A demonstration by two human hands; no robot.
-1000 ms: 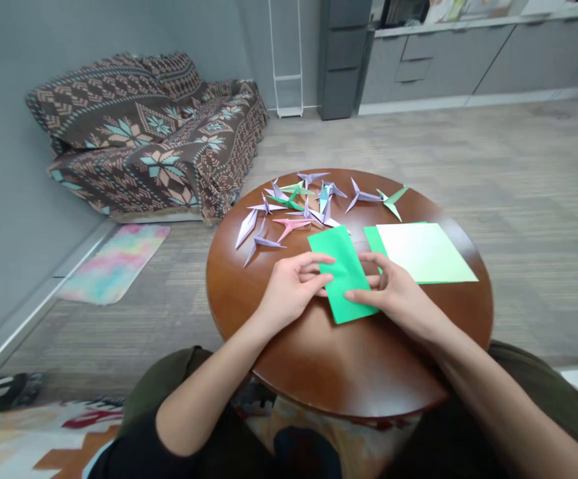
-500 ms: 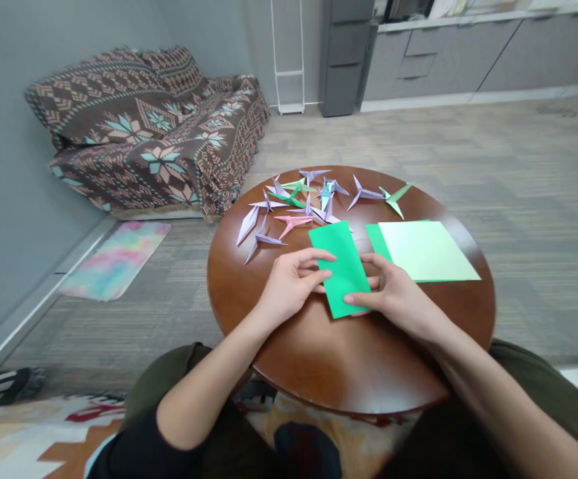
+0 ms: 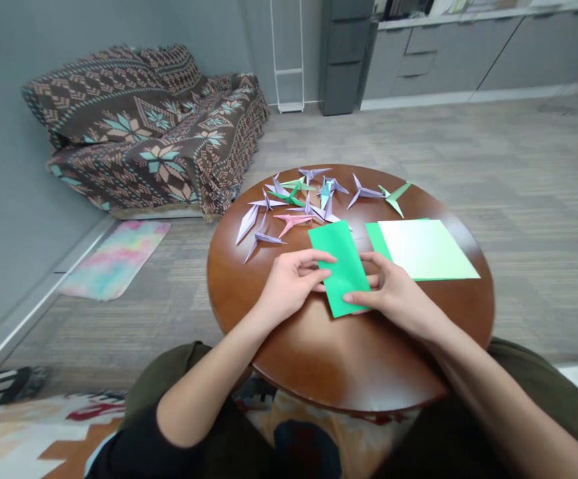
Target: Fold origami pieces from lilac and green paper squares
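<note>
A green paper rectangle [image 3: 343, 266] is held up over the round brown table [image 3: 338, 366], tilted a little. My left hand [image 3: 293, 279] pinches its left edge between thumb and fingers. On its right edge, my right hand [image 3: 388, 289] has the thumb on the front and the other fingers behind, partly hidden by the paper. Beyond my hands lie several folded paper pieces in purple, green and blue, with a pink one [image 3: 293, 221] among them. Pale green square sheets [image 3: 431, 249] rest at the right, over a darker green sheet [image 3: 377, 239].
A purple folded piece [image 3: 363, 192] and a light green one [image 3: 395, 198] lie near the table's far edge. Past the table stand a sofa with a patterned cover [image 3: 163, 140] at the left and grey cabinets [image 3: 448, 56] at the back. A pastel mat [image 3: 119, 259] is on the floor.
</note>
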